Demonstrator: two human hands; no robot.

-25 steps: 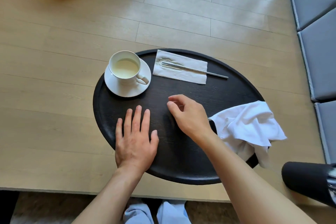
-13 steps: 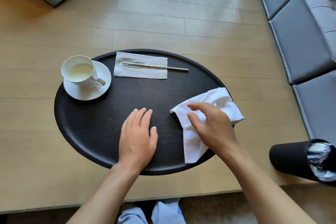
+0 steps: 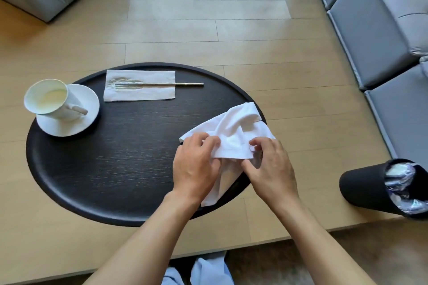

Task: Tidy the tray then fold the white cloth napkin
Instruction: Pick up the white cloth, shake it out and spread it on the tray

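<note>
A: Pale wood bench [image 3: 69, 227], low, grey cushioned seating [image 3: 370, 30] along the right. On it, a black oval tray [image 3: 111, 169].

B: And the white cloth napkin [image 3: 234, 132]?

A: Crumpled on the tray's right side, one tail draped over the near rim. Gripped by both hands: left hand [image 3: 196, 166] pinching the cloth's left edge between thumb and fingers, right hand [image 3: 271, 169] closed on a fold at the right. Neither flat, neither released.

B: Step in hand?

A: Judged as the very start of the folding: gathering the cloth and hunting for corners. Not yet spread, no clean fold visible.

B: Tray tidied, then?

A: Seemingly. Cup [image 3: 49, 99] with pale liquid on its saucer [image 3: 69, 122] at the far left, overhanging the rim a little. Paper napkin [image 3: 139, 85] laid square at the far edge, a thin metal utensil [image 3: 162, 84] lying across it, handle end sticking out to the right. Middle of the tray bare.

B: Next move?

A: Probably finding two adjacent corners, lifting and shaking the cloth open, then laying it flat on the bare middle of the tray. Care needed to keep well apart from the cup.

B: Anything hard to read?

A: Head of the utensil blurred against the paper napkin; fork or spoon, cannot tell. Corners of the cloth buried under the hands. Black cylinder [image 3: 379, 187] at the right edge of the bench, lying on its side with something shiny inside, partly cut off by the frame. Small object on the far cushion, too small to name.
</note>
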